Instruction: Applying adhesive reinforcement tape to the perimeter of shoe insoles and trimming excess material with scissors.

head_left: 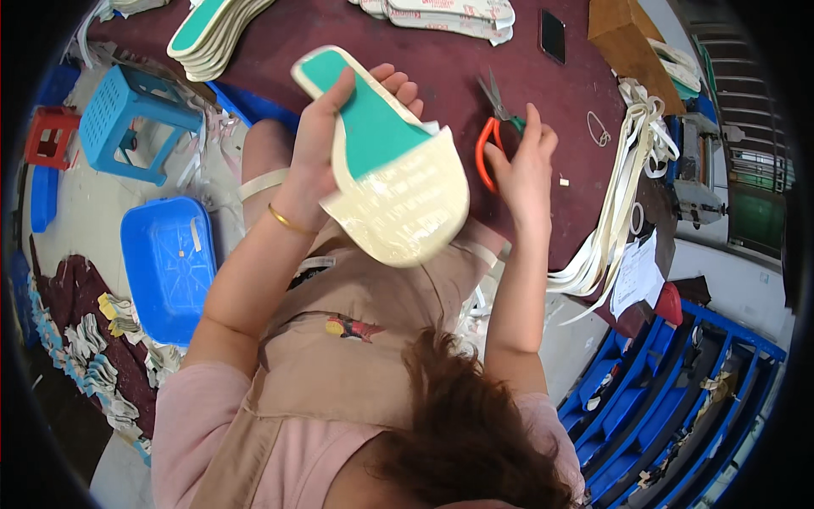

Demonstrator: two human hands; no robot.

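My left hand [326, 127] grips a slipper sole [386, 136] along its narrow part, thumb on top and fingertips showing past the far edge. The sole has a green face and pale rim; a shiny cream band [411, 208] covers its wide end, which tilts toward my lap. At the right, a pair of scissors [490, 140] with an orange-red handle loop lies on the dark red table, blades pointing away from me. My right hand [523, 165] is beside the scissors, its thumb at the handle and its fingers spread. Part of the handle is hidden by the hand.
Stacked green-faced soles [216, 38] and pale printed soles [454, 17] lie along the table's [424, 51] far side, near a phone [551, 36]. Cream strips [623, 199] hang at the right. A blue stool [136, 119] and blue basin [170, 271] stand left; a blue rack [670, 399] stands right.
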